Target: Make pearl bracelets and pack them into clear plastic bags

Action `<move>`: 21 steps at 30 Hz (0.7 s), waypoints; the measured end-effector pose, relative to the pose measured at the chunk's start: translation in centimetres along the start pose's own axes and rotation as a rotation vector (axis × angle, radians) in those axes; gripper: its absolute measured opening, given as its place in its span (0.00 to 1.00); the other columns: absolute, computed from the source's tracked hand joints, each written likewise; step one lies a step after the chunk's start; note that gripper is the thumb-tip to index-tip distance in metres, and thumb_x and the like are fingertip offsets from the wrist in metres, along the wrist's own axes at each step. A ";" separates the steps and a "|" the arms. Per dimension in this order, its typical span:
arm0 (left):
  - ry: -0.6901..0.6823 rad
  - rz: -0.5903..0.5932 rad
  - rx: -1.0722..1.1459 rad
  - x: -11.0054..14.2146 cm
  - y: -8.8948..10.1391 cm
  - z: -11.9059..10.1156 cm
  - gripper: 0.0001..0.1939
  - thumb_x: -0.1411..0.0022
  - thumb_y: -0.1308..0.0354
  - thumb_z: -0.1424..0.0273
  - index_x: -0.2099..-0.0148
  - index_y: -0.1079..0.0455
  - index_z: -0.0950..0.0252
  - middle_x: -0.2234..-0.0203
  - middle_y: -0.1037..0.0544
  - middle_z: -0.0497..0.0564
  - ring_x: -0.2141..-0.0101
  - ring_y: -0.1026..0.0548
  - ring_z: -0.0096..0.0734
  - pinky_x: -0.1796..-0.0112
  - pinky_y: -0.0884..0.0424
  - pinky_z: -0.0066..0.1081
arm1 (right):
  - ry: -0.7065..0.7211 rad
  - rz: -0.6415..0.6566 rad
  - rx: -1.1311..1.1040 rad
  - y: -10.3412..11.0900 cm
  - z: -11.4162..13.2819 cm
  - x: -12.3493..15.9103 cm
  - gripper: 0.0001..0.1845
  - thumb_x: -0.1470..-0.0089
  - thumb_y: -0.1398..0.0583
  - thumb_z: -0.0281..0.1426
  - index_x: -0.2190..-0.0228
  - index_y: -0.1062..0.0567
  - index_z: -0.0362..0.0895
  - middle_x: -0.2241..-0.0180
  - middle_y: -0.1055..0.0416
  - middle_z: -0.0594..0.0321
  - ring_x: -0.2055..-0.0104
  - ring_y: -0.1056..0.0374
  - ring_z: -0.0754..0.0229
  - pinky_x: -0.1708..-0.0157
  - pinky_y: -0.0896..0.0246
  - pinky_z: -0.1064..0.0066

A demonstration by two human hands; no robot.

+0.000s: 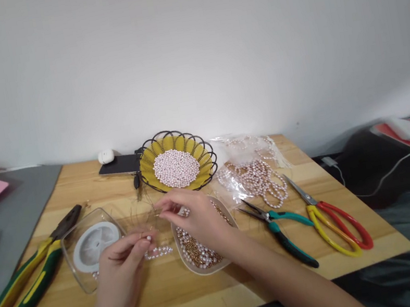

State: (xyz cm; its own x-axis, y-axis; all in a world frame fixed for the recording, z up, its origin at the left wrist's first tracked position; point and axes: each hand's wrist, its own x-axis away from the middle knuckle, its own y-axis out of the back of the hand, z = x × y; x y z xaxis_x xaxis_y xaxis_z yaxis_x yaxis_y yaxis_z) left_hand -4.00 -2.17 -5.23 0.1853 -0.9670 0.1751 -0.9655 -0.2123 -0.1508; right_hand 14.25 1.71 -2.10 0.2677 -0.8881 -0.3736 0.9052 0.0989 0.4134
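My left hand (pixel 126 260) is closed in a pinch, with a pale bead at its fingertips. A short strand of pearly beads (pixel 159 252) trails from it just above the table. To its right, my right hand (pixel 192 216) reaches over a white bowl (pixel 194 273) of gold and pale pink beads. Its thumb and forefinger are pinched together, but what sits between them is too fine to make out. Behind both hands stands a yellow basket with a black wire rim (pixel 208 174), holding many small pale pink beads (pixel 176 168).
Left: a glass dish (pixel 88 289) with a white spool (pixel 96 245), and large green-yellow pliers (pixel 33 284). Right: bagged bead strings (pixel 255 179), teal needle-nose pliers (pixel 276 220) and red-yellow scissors (pixel 332 221). A dark phone (pixel 122 164) and white earbud case (pixel 106 156) lie near the wall.
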 end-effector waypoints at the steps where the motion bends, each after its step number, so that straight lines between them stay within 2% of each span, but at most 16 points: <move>1: 0.004 -0.010 0.015 0.0 0.0 0.0 0.12 0.62 0.22 0.62 0.75 0.17 0.61 0.77 0.15 0.52 0.77 0.21 0.30 0.75 0.24 0.24 | 0.003 -0.004 0.003 0.0 0.1 0.1 0.10 0.43 0.34 0.18 0.62 0.21 0.44 0.66 0.21 0.65 0.64 0.25 0.63 0.60 0.28 0.69; 4: 0.021 -0.032 0.054 -0.1 -0.2 0.0 0.13 0.64 0.22 0.61 0.75 0.17 0.61 0.78 0.15 0.51 0.80 0.23 0.28 0.78 0.25 0.23 | 0.011 -0.019 -0.033 0.2 0.3 0.3 0.12 0.42 0.38 0.17 0.60 0.23 0.44 0.65 0.23 0.64 0.63 0.26 0.62 0.59 0.28 0.69; 9: 0.021 -0.043 0.101 -0.1 -0.2 -0.2 0.12 0.66 0.21 0.63 0.77 0.18 0.59 0.82 0.18 0.48 0.78 0.23 0.29 0.76 0.25 0.23 | -0.014 -0.029 -0.126 0.8 0.1 0.5 0.14 0.43 0.39 0.16 0.59 0.24 0.44 0.66 0.25 0.65 0.63 0.27 0.62 0.60 0.30 0.69; 14: 0.007 -0.002 0.133 0.1 -0.2 -0.5 0.12 0.66 0.20 0.64 0.78 0.18 0.60 0.81 0.18 0.49 0.80 0.25 0.27 0.78 0.27 0.23 | -0.076 -0.069 -0.368 0.6 1.0 0.8 0.10 0.44 0.37 0.20 0.62 0.24 0.45 0.67 0.24 0.65 0.64 0.27 0.62 0.60 0.29 0.67; 17: 0.000 0.052 0.145 0.5 -0.8 -0.9 0.12 0.64 0.20 0.63 0.77 0.17 0.61 0.81 0.18 0.50 0.80 0.24 0.28 0.78 0.26 0.24 | -0.013 -0.096 -0.471 0.0 2.0 1.4 0.10 0.44 0.36 0.22 0.61 0.24 0.46 0.69 0.25 0.66 0.65 0.26 0.62 0.61 0.27 0.67; 21: -0.024 0.135 0.188 0.9 -1.6 -1.5 0.15 0.64 0.20 0.56 0.78 0.17 0.59 0.83 0.20 0.49 0.79 0.24 0.28 0.77 0.26 0.24 | 0.114 -0.104 -0.456 -0.5 2.9 2.0 0.10 0.44 0.35 0.21 0.62 0.23 0.46 0.66 0.22 0.64 0.64 0.24 0.61 0.59 0.27 0.66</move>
State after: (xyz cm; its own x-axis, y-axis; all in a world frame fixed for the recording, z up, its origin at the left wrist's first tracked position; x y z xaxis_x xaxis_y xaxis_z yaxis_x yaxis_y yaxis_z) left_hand -2.54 -2.49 -3.34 0.0634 -0.9910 0.1181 -0.9311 -0.1014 -0.3504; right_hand 13.38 -1.41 -0.70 0.1790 -0.8513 -0.4932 0.9748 0.2213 -0.0283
